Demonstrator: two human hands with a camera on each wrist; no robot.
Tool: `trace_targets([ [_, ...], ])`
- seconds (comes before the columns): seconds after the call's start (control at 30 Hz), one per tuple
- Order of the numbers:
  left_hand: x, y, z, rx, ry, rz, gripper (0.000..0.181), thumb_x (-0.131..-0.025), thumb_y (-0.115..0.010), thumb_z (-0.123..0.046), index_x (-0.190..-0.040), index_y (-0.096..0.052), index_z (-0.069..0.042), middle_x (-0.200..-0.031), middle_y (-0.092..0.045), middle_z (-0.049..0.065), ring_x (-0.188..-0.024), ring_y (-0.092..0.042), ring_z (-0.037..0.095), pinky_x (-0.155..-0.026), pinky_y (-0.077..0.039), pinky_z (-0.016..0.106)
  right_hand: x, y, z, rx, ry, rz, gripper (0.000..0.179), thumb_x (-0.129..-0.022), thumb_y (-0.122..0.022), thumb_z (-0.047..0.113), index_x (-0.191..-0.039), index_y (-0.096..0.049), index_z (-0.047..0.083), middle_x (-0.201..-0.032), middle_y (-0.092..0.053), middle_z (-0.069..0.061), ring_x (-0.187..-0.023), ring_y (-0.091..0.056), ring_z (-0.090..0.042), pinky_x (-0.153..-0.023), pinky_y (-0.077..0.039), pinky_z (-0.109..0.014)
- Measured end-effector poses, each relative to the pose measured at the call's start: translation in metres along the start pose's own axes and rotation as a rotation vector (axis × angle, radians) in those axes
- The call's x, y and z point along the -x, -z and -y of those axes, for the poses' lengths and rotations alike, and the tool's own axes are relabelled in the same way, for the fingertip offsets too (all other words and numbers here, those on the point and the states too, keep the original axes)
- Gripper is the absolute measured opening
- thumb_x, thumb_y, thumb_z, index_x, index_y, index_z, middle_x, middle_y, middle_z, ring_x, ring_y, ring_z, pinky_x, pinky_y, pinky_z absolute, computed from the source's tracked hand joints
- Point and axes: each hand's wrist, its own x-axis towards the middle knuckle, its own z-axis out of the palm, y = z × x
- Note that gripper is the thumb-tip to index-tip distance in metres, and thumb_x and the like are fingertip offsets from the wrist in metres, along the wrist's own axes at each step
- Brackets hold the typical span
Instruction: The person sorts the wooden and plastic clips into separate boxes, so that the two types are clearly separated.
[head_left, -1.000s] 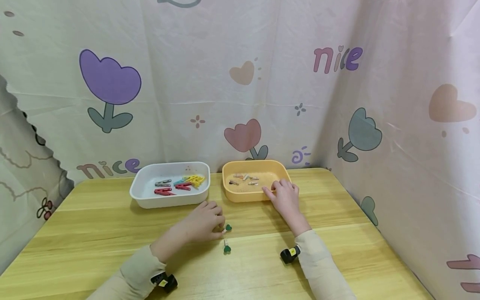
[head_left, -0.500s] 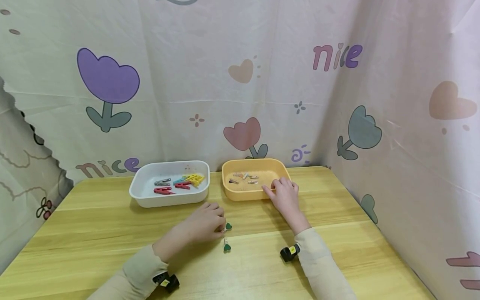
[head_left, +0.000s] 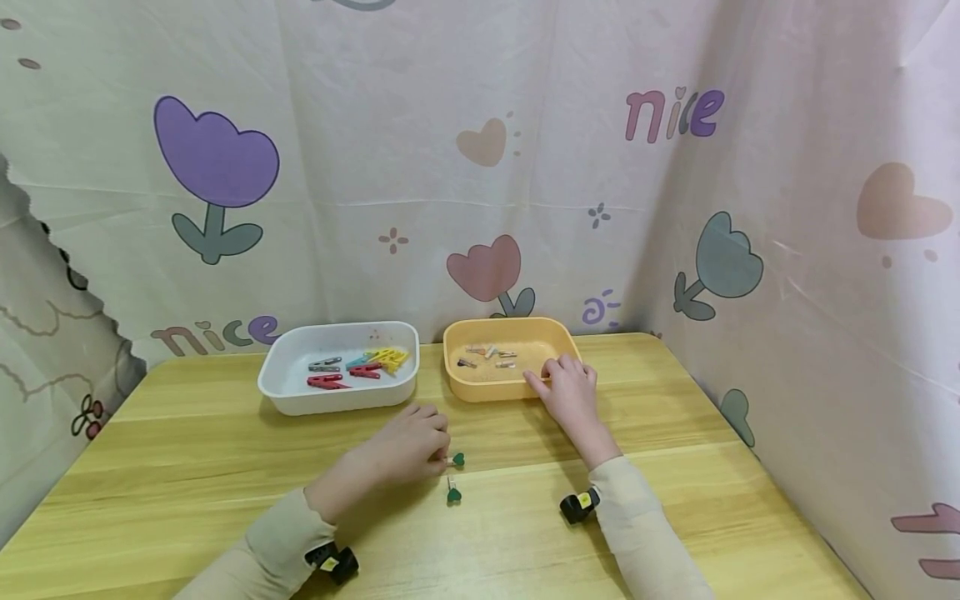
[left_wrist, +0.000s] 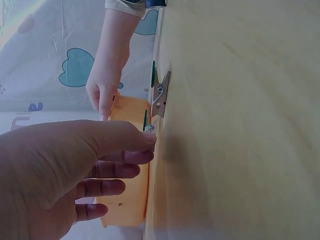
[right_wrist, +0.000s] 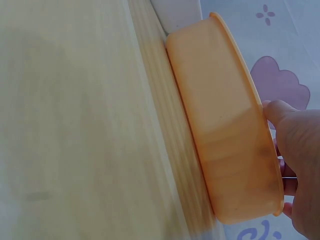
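Between thumb and index finger, my left hand (head_left: 408, 446) pinches a small wooden clothespin (left_wrist: 149, 128) with a green heart on it, low over the table. A second green-heart clothespin (head_left: 453, 490) lies on the wood just nearer to me; in the left wrist view it stands out beyond the fingertips. At the front right corner of the yellow tray (head_left: 480, 392), my right hand (head_left: 572, 392) holds the rim, thumb at the edge and the other fingers behind it in the right wrist view. Several small clothespins (head_left: 506, 364) lie inside that tray.
Left of the yellow tray stands a white tray (head_left: 330, 404) with red clothespins (head_left: 327, 382), yellow ones (head_left: 390, 360) and grey and blue ones. A printed cloth (head_left: 360, 167) hangs right behind both trays and along the right side of the table (head_left: 510, 542).
The pinched clothespin has turned slightly, its green heart now pointing more level to the right. My left hand has barely shifted; the right hand stays at the tray's rim.
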Motion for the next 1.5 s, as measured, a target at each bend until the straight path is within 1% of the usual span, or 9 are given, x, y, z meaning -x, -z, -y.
trace_targets([
  [0.27,0.0,0.003,0.001,-0.026,-0.027,-0.052,0.02,-0.081,-0.072,-0.029,-0.067,-0.057,-0.025,-0.079,-0.049,-0.012,-0.085,-0.045,0.011,-0.081,-0.036,0.032,0.001,0.0,0.0,0.008,0.009,-0.013,0.038,-0.092,-0.061,0.049,-0.082,-0.062,0.013,-0.084,-0.054,-0.004,-0.087,-0.053,-0.026,-0.099,-0.033,-0.052],
  [0.47,-0.004,0.007,0.004,-0.016,-0.01,-0.042,0.019,-0.08,-0.071,-0.026,-0.068,-0.057,-0.025,-0.08,-0.05,-0.012,-0.086,-0.044,0.011,-0.08,-0.037,0.032,0.001,0.001,0.001,0.006,0.001,0.004,0.039,-0.092,-0.06,0.05,-0.083,-0.061,0.012,-0.085,-0.054,-0.005,-0.087,-0.053,-0.027,-0.1,-0.033,-0.053],
  [0.73,-0.007,0.016,0.005,-0.034,-0.009,-0.067,0.019,-0.079,-0.072,-0.026,-0.068,-0.057,-0.023,-0.079,-0.05,-0.011,-0.081,-0.042,0.01,-0.075,-0.036,0.028,0.001,0.0,0.001,-0.003,-0.003,0.003,0.038,-0.091,-0.061,0.049,-0.083,-0.061,0.012,-0.086,-0.054,-0.005,-0.087,-0.053,-0.027,-0.099,-0.033,-0.053],
  [0.9,-0.01,0.02,0.007,-0.018,-0.005,-0.072,0.018,-0.079,-0.071,-0.023,-0.068,-0.058,-0.023,-0.079,-0.049,-0.011,-0.082,-0.043,0.011,-0.076,-0.036,0.029,0.001,0.0,0.001,-0.002,-0.001,-0.003,0.038,-0.091,-0.061,0.049,-0.082,-0.061,0.012,-0.085,-0.054,-0.004,-0.087,-0.053,-0.027,-0.099,-0.034,-0.053],
  [1.0,-0.012,0.023,0.008,-0.02,-0.009,-0.091,0.017,-0.079,-0.072,-0.023,-0.069,-0.058,-0.022,-0.081,-0.05,-0.011,-0.083,-0.043,0.011,-0.078,-0.037,0.031,0.001,-0.001,0.0,0.0,0.004,-0.012,0.038,-0.091,-0.061,0.049,-0.082,-0.061,0.012,-0.085,-0.054,-0.004,-0.087,-0.053,-0.027,-0.099,-0.034,-0.053],
  [1.17,-0.016,0.027,0.01,-0.047,-0.034,-0.144,0.018,-0.079,-0.073,-0.022,-0.068,-0.058,-0.022,-0.081,-0.052,-0.01,-0.084,-0.045,0.011,-0.079,-0.039,0.031,0.002,-0.003,-0.001,0.006,0.007,-0.019,0.038,-0.092,-0.061,0.049,-0.082,-0.061,0.013,-0.085,-0.054,-0.004,-0.086,-0.053,-0.026,-0.098,-0.034,-0.052],
  [1.37,-0.021,0.037,0.009,-0.056,-0.044,-0.168,0.017,-0.079,-0.071,-0.021,-0.069,-0.058,-0.022,-0.082,-0.053,-0.008,-0.087,-0.048,0.013,-0.08,-0.04,0.033,0.002,-0.004,-0.001,0.003,0.01,-0.028,0.037,-0.092,-0.061,0.049,-0.082,-0.061,0.013,-0.085,-0.054,-0.004,-0.086,-0.053,-0.026,-0.098,-0.034,-0.052],
  [1.5,-0.024,0.042,0.01,-0.084,-0.059,-0.207,0.016,-0.079,-0.072,-0.02,-0.07,-0.059,-0.021,-0.083,-0.054,-0.007,-0.088,-0.05,0.014,-0.082,-0.043,0.034,0.001,-0.005,-0.001,0.003,0.005,-0.022,0.038,-0.092,-0.061,0.049,-0.082,-0.061,0.013,-0.085,-0.054,-0.004,-0.087,-0.053,-0.026,-0.099,-0.034,-0.052],
])
